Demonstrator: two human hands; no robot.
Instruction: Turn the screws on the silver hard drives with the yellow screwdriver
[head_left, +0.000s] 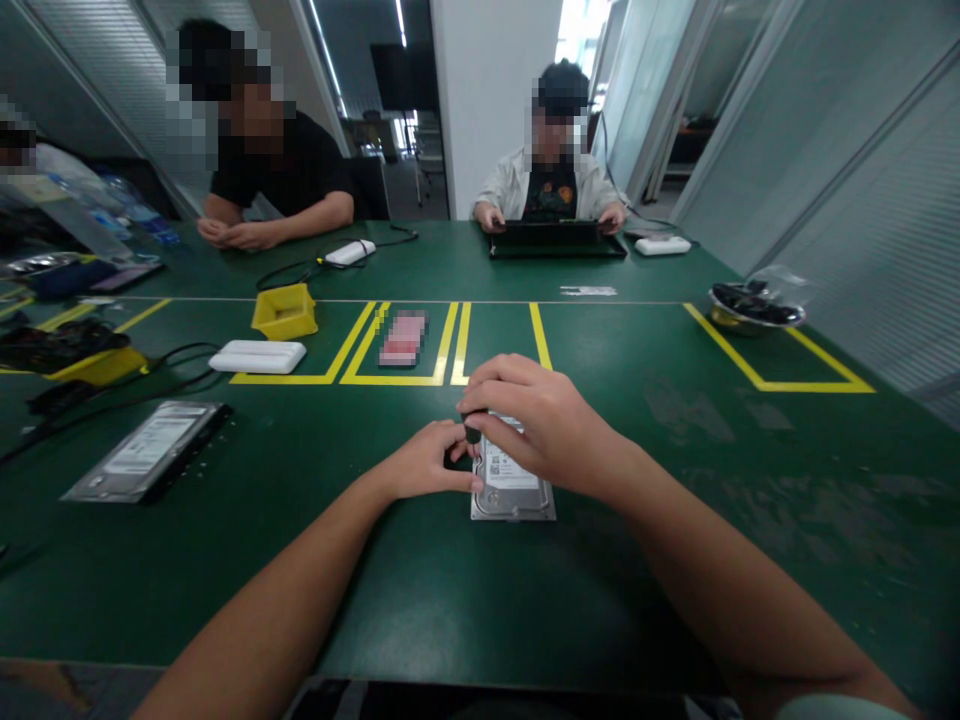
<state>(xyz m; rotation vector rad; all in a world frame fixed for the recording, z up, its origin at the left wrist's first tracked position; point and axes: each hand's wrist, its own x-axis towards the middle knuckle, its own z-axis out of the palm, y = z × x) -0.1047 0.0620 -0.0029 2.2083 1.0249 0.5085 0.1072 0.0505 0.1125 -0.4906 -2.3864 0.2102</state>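
A silver hard drive (512, 497) with a white label lies flat on the green table (405, 590) in front of me. My right hand (536, 420) is closed round the dark handle of a small screwdriver (472, 430), held upright with its tip at the drive's left side. The fingers and palm hide the drive's upper part. At the drive's left edge is my left hand (431, 460), thumb and fingers apart, the thumb touching the drive and the fingertips close to the screwdriver's shaft. Whether those fingers also steady the shaft cannot be made out.
Another hard drive (150, 450) lies at the left, small bits beside it. Beyond are a white power strip (257, 357), a yellow bin (285, 312) and a pink object (403, 338). A metal bowl (757, 308) stands at the right. Two people sit opposite, one holding a black panel (556, 240).
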